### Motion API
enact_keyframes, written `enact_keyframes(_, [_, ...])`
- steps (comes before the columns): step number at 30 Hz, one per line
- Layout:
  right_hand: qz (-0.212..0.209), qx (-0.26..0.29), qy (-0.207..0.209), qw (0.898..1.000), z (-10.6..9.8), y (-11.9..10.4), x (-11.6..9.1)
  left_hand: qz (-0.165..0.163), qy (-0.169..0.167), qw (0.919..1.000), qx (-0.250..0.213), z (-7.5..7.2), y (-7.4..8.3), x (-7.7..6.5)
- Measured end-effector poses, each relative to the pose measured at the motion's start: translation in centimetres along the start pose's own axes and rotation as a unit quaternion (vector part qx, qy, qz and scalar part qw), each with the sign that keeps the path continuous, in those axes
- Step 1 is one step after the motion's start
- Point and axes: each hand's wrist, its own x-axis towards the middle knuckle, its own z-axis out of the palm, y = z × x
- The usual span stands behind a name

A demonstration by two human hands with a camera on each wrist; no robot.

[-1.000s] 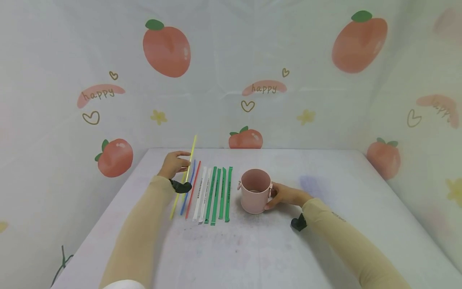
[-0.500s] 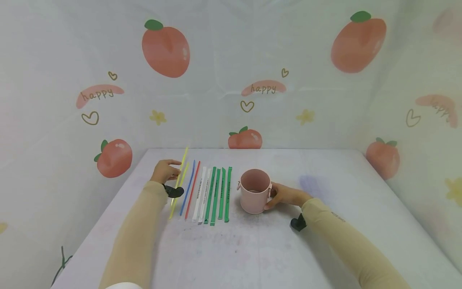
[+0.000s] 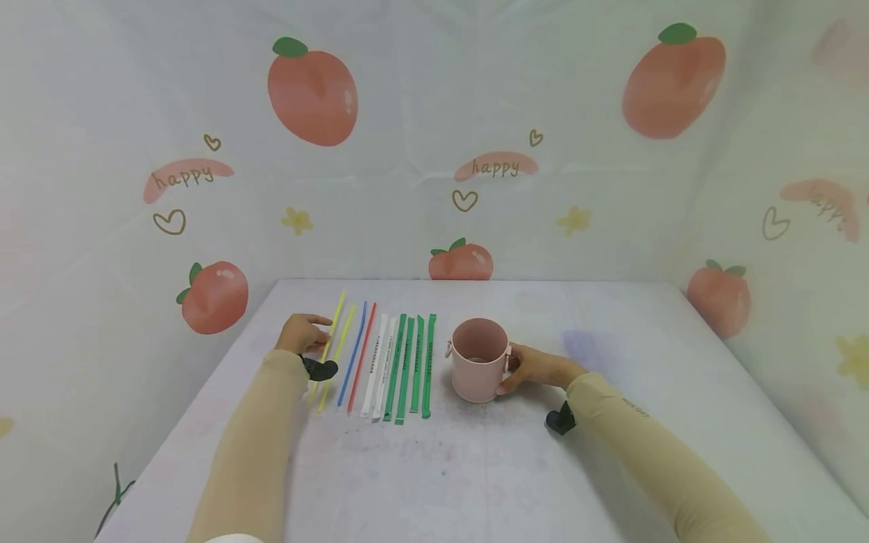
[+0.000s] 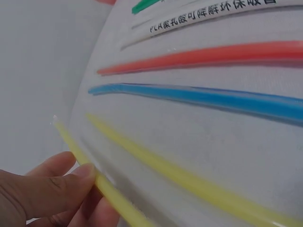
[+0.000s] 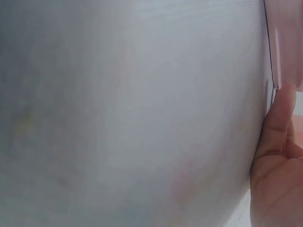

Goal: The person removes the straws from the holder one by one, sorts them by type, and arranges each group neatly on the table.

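My left hand (image 3: pixel 302 333) pinches a yellow straw (image 3: pixel 338 308) between thumb and fingers, at the left end of a row of straws. In the left wrist view, that straw (image 4: pixel 119 204) slants just beside a second yellow straw (image 4: pixel 161 165) lying on the table. A blue straw (image 3: pixel 352 354) and a red straw (image 3: pixel 363 354) follow to the right. At the row's other side, my right hand (image 3: pixel 543 367) grips a small pink bucket (image 3: pixel 475 379) by its right side, near the ring handle. The right wrist view shows only the thumb side against the bucket (image 5: pixel 286 42).
White paper-wrapped straws (image 3: pixel 371 377) and several green-wrapped straws (image 3: pixel 416 362) lie between the red straw and the bucket. The pale table (image 3: pixel 434 483) ends at a printed cloth backdrop (image 3: pixel 407 113). A dark cord (image 3: pixel 117 494) is at the lower left.
My left hand has moved left and nearer with the yellow straw, which has come down from above the row to its left end. The right hand and bucket have stayed put.
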Motion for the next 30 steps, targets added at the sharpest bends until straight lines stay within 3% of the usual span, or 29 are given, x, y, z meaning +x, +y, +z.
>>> enact_keyframes(12, [0.015, -0.001, 0.006, 1.0, 0.09, -0.2, -0.01, -0.021, -0.018, 0.9995, 0.012, 0.25, -0.55, -0.15])
enact_keyframes(20, [0.003, 0.002, 0.005, 1.0, 0.12, -0.03, -0.09, -0.034, -0.014, 0.9993, 0.011, 0.56, -0.66, 0.02])
enact_keyframes(30, [0.009, 0.002, 0.008, 1.0, 0.21, -0.14, -0.13, -0.023, -0.009, 0.9989, 0.039, 0.59, -0.87, 0.1])
